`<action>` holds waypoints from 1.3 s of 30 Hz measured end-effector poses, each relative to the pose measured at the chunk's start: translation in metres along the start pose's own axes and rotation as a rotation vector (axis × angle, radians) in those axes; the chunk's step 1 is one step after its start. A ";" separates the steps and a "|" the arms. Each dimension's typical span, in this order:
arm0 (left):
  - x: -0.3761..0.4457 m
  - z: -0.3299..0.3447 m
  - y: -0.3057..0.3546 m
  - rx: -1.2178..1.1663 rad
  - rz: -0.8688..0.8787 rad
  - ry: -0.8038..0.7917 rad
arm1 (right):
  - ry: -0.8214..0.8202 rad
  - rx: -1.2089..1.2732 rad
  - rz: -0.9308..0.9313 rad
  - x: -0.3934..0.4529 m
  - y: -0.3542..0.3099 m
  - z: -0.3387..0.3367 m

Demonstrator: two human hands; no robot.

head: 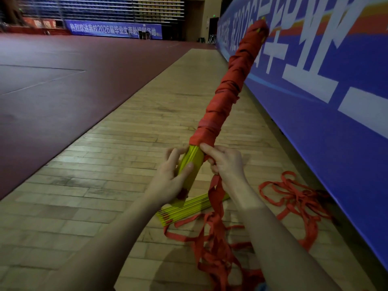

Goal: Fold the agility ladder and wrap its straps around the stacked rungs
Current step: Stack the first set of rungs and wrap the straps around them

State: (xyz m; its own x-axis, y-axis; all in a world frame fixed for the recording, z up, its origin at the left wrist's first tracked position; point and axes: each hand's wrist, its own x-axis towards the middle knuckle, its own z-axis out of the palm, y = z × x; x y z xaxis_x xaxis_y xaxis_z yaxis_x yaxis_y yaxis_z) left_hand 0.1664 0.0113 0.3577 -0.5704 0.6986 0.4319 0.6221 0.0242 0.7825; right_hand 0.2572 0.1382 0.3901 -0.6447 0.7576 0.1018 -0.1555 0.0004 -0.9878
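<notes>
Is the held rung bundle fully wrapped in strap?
Partly. Red strap covers the rung bundle's upper length; its yellow lower end is bare between the hands.

- Far blue banner (pixel 114 30) below the stands, white characters: "热烈欢送我校2026届毕业生奔赴祖国各地", some characters blurred.
- Near blue banner (pixel 315 85) along the floor's right edge: "2026" and "毕业" legible in large white print; the rest is cut off.

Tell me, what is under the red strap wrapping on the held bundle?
Stacked yellow rungs show below the red strap wrapping, where the left hand grips them; small yellow bits peek out at the top. Between, the wrapping covers them.
</notes>
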 end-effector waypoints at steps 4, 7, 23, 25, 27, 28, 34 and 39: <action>0.000 -0.001 -0.003 -0.112 -0.023 -0.075 | -0.064 0.065 0.034 -0.003 0.006 -0.002; -0.002 0.000 -0.005 0.003 0.012 -0.055 | -0.056 0.111 0.104 -0.004 0.007 0.003; 0.000 -0.008 0.004 -0.242 -0.070 -0.180 | -0.032 0.128 0.069 0.001 0.012 0.001; 0.000 -0.010 0.005 -0.061 -0.011 -0.073 | -0.111 0.126 0.122 0.003 0.009 0.002; -0.001 -0.012 0.007 0.166 0.028 0.038 | -0.213 0.130 0.187 0.003 0.004 0.001; -0.002 -0.013 0.010 0.222 0.026 0.080 | -0.262 0.130 0.212 0.004 0.002 -0.001; -0.003 -0.013 0.013 0.313 0.095 0.197 | -0.499 0.069 0.350 -0.005 -0.001 -0.025; 0.002 -0.016 0.009 0.381 0.140 0.262 | -0.509 0.010 0.382 -0.004 0.004 -0.027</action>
State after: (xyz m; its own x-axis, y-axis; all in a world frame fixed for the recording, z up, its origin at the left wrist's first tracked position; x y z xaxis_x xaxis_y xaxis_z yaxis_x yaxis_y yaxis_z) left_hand 0.1620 0.0011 0.3728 -0.5524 0.5111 0.6585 0.8270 0.2367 0.5100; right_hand 0.2798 0.1527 0.3822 -0.9306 0.2981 -0.2123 0.1507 -0.2164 -0.9646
